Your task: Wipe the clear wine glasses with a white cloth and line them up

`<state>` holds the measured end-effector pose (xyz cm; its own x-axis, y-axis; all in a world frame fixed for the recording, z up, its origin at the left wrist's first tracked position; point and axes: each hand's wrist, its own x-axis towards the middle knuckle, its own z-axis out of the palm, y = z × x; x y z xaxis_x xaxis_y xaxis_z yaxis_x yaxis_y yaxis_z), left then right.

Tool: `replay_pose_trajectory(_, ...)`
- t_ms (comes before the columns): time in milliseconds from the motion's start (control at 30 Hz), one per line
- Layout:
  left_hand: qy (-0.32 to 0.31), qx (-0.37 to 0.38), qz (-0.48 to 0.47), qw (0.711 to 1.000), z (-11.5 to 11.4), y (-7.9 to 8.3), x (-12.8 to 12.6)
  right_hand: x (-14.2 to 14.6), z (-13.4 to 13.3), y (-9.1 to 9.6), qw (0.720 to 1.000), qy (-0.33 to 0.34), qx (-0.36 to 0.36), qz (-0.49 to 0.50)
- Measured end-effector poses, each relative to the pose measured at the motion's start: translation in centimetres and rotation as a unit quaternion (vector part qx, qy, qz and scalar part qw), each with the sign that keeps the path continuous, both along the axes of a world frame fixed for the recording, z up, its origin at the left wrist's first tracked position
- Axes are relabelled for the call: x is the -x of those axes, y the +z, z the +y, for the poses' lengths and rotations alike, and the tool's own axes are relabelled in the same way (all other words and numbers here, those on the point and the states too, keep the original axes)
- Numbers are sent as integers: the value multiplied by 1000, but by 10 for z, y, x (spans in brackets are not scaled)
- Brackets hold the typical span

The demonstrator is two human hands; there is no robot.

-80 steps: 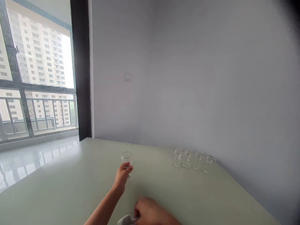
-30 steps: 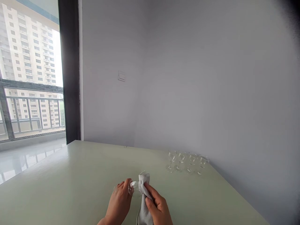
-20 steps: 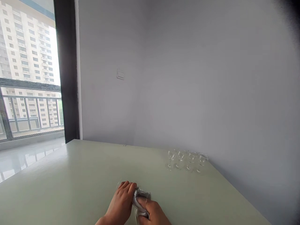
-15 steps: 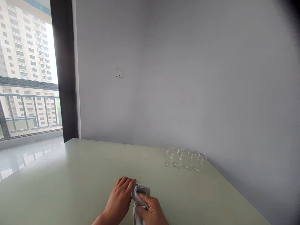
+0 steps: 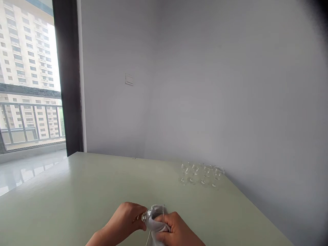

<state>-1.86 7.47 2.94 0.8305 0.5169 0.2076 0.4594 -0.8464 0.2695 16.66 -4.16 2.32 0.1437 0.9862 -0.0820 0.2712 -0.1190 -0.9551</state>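
Note:
My left hand pinches a small clear stemmed glass near its stem, with thumb and fingers closed round it. The glass lies tilted on its side above the table, its rim towards the right. My right hand grips a light grey cloth, bunched against the bowl and partly inside it. The fingertips in the cloth are partly hidden. Cloth and fingers cover much of the bowl, and one end of the cloth hangs down out of view.
Several clear stemmed glasses stand upright in a row near the table's far right edge. The pale green table meets grey walls behind and to the right. A light switch and a window with a railing are further back.
My left hand has turned and dropped slightly to the left, now showing its hold near the stem. The right hand and cloth have shifted a little right, still at the bowl.

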Motion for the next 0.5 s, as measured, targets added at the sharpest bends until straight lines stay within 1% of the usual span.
replay_pose_trajectory(33,5,7,5,1000,-2,2,-1,-1,-1,3,1000,18,3,8)
replay_pose_trajectory(67,11,-5,2,1000,-5,3,-2,-2,1,5,999,22,0,36)
replay_pose_trajectory(133,28,-78,-23,996,-9,5,-4,-2,7,6,990,-6,-12,143)
replay_pose_trajectory(200,41,-167,-49,984,-12,5,-6,0,14,3,959,-29,-18,282)
replay_pose_trajectory(233,42,-197,-52,978,-12,5,-6,0,17,1,941,-26,-15,337)
replay_pose_trajectory(267,39,-206,-48,977,-11,5,-6,1,18,0,930,-19,-10,367)
replay_pose_trajectory(300,34,-196,-43,979,-10,5,-4,1,17,-1,930,-16,-7,368)
replay_pose_trajectory(333,26,-170,-39,984,-7,6,-2,0,14,-1,940,-16,-4,340)
replay_pose_trajectory(367,20,-131,-38,990,-5,7,0,-2,11,0,957,-20,-3,289)
replay_pose_trajectory(433,16,-29,-43,999,0,9,4,-6,2,3,987,-11,-6,158)
replay_pose_trajectory(500,16,90,-40,995,2,11,7,-9,-3,4,997,29,-7,66)
